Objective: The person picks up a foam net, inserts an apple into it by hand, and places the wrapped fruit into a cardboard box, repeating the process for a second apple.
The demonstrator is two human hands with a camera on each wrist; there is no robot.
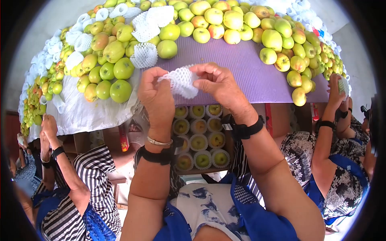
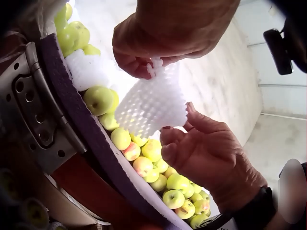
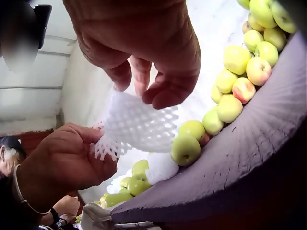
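Observation:
A white foam net sleeve [image 1: 181, 83] is held up between both hands over the front edge of the purple mat [image 1: 237, 76]. My left hand [image 1: 157, 96] pinches its gathered end between thumb and fingers. On the other side, my right hand [image 1: 223, 86] grips the sleeve's edge with thumb and fingertips. The left wrist view shows the foam net [image 2: 153, 103] spread between the two hands, and no apple shows through it. In the right wrist view, the right hand's fingertips [image 3: 165, 91] are at the net's upper rim.
Yellow-green apples [image 1: 215, 16] lie heaped along the back and both sides. Loose foam nets [image 1: 144, 55] sit among the left ones. Below the table edge, a box of netted apples [image 1: 198, 142] stands near my lap. Other people's hands [image 1: 50, 126] work at either side.

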